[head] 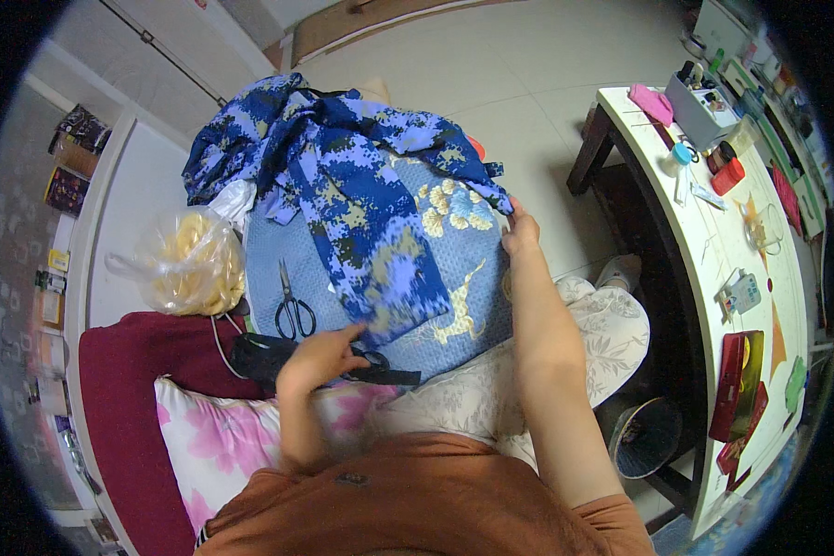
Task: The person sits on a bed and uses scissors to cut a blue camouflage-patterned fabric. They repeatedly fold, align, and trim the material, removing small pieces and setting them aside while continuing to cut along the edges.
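A blue digital-camouflage garment [361,201] lies spread over a quilted blue cover [264,257] with cream flower and deer patterns. My left hand [323,358] is at the garment's near lower edge, fingertips against the cloth; whether it grips is unclear. My right hand [521,226] pinches the end of a narrower camouflage part at the right. Black-handled scissors [294,313] lie on the cover left of the garment, tips pointing away. Black cloth [260,354] and a black strip [389,377] lie by my left hand, with another dark looped handle beside it.
A clear plastic bag of yellow material [194,260] sits at the left, above a maroon cover [146,347]. A flowered pillow [229,431] lies near my lap. At the right stands a white-topped table [723,278] with a red tin box [733,389]; a round bin [645,438] is beneath.
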{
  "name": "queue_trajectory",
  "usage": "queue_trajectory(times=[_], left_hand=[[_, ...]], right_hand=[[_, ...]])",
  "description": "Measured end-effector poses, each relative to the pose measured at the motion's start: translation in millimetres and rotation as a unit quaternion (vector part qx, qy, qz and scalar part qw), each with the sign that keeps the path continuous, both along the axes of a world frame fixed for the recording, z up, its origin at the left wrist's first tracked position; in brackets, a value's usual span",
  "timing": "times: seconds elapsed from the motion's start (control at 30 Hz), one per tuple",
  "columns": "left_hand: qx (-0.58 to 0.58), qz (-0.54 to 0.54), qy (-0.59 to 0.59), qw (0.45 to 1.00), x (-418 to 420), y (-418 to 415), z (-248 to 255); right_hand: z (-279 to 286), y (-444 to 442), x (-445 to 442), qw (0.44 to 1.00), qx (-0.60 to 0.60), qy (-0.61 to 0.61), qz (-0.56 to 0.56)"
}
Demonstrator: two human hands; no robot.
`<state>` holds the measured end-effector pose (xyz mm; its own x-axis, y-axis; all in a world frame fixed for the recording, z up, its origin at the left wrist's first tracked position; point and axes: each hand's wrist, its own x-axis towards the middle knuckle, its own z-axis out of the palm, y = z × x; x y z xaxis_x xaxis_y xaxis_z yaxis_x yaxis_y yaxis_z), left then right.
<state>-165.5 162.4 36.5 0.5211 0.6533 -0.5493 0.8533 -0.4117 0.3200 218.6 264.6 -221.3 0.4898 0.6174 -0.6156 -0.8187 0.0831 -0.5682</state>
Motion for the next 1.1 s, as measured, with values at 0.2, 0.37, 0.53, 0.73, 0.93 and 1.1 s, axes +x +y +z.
queue_trajectory(times=[0.2, 0.37, 0.53, 0.73, 0.93, 1.1], left_hand=[[-0.096, 0.218, -0.414, 0.879, 32.1, 34.8, -43.8], [-0.192, 0.343, -0.626, 0.674, 69.2, 93.1, -90.9], [-0.291, 0.419, -0.574, 0.641, 77.5, 101.4, -131.9], [-0.243, 0.437, -0.571, 0.652, 57.6, 78.0, -171.2], [-0.238, 0.457, -0.565, 0.644, 54.1, 78.6, -176.3], [-0.239, 0.431, -0.589, 0.640, 51.7, 73.8, -176.5]], right_hand=[[134.2, -28.7, -57.7, 0.940, 0.129, -0.293, 0.115], [207.1, -92.6, -145.2, 0.837, 0.148, -0.474, 0.230], [138.4, -174.6, -189.6, 0.691, 0.025, -0.434, 0.577], [131.7, -155.6, -179.4, 0.746, -0.071, -0.425, 0.508], [88.8, -114.6, -156.3, 0.718, -0.187, -0.622, 0.253], [95.5, -109.2, -149.0, 0.679, -0.280, -0.611, 0.293]])
